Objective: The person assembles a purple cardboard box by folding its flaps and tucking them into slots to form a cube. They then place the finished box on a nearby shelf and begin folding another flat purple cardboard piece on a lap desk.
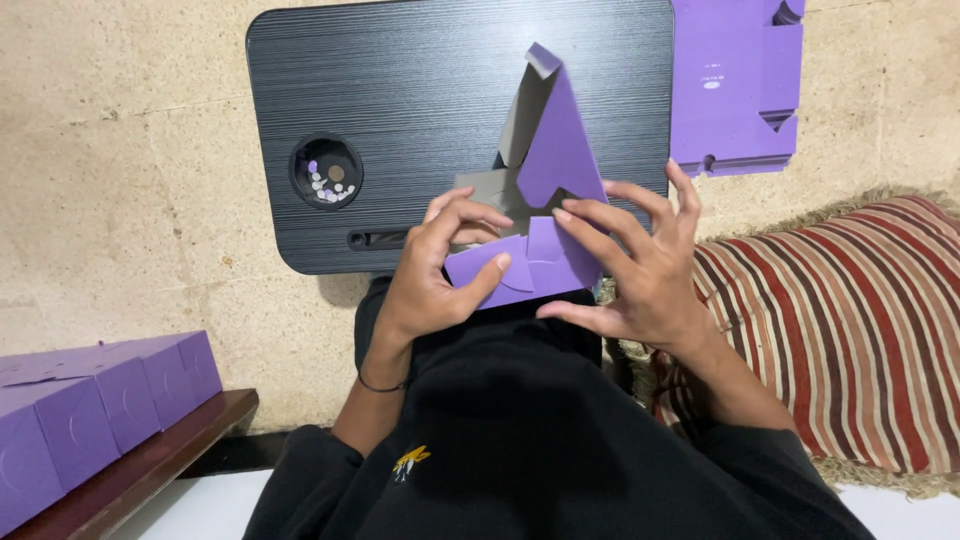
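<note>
Both hands gripped a purple carton blank at the surface's near edge: left hand pinching the bottom flap, right hand steadying. Folding appeared underway; tucking likely required firm pressure.

Even, soft indoor light; faint shadows, no glare; sharp focus throughout.
</note>
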